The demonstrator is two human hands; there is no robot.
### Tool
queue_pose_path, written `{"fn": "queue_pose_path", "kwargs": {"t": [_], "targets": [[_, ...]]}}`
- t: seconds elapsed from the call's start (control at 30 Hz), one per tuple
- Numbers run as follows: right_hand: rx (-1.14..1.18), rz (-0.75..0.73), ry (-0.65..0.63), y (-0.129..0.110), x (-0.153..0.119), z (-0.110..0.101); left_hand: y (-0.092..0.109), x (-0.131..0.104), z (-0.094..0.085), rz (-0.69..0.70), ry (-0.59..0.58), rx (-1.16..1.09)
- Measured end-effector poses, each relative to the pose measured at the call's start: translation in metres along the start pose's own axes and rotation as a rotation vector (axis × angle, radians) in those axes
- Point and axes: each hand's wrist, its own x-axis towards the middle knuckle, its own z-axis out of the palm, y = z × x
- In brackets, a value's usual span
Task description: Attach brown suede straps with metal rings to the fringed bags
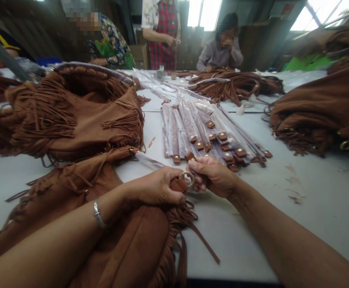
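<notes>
A brown suede fringed bag lies on the white table in front of me. My left hand grips the bag's corner tab just behind a brass ring. My right hand pinches that ring from the right, with a brown strap end held against its fingers. A silver bracelet is on my left wrist.
Several plastic-wrapped brown straps lie fanned out just beyond my hands. Piles of fringed bags sit at the left and right. More straps lie at the far end, where three people work.
</notes>
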Motion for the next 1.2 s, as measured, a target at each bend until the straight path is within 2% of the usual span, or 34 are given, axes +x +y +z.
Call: {"fn": "queue_pose_path", "kwargs": {"t": [0.27, 0.37, 0.43, 0.5, 0.6, 0.67, 0.8, 0.9, 1.07, 1.2], "targets": [[0.016, -0.032, -0.069, 0.006, 0.0, -0.002, -0.003, -0.002, 0.0, 0.053, -0.01, -0.275], [0.0, -0.04, -0.099, 0.007, 0.001, -0.003, -0.004, 0.0, 0.0, 0.066, -0.011, -0.304], [-0.007, -0.074, -0.072, 0.009, 0.003, -0.003, -0.004, 0.0, 0.003, 0.078, 0.048, -0.267], [-0.015, -0.104, -0.019, 0.011, 0.005, -0.002, -0.003, -0.003, 0.007, 0.044, 0.233, -0.097], [-0.049, -0.103, 0.02, 0.013, 0.007, 0.0, 0.0, -0.009, 0.015, -0.118, 0.624, 0.399], [-0.099, -0.094, 0.007, 0.012, 0.007, 0.0, 0.002, -0.012, 0.019, -0.172, 0.747, 0.691], [-0.249, -0.085, -0.002, 0.006, 0.005, 0.0, 0.006, -0.011, 0.021, -0.072, 0.734, 1.069], [-0.36, -0.085, 0.031, 0.003, 0.004, 0.002, 0.007, -0.008, 0.022, -0.101, 0.681, 1.247], [-0.442, -0.093, -0.006, 0.001, 0.001, 0.004, 0.005, -0.006, 0.018, -0.154, 0.635, 1.258], [-0.461, -0.087, -0.007, -0.002, 0.001, 0.002, -0.001, -0.007, 0.014, -0.134, 0.703, 1.185]]}}
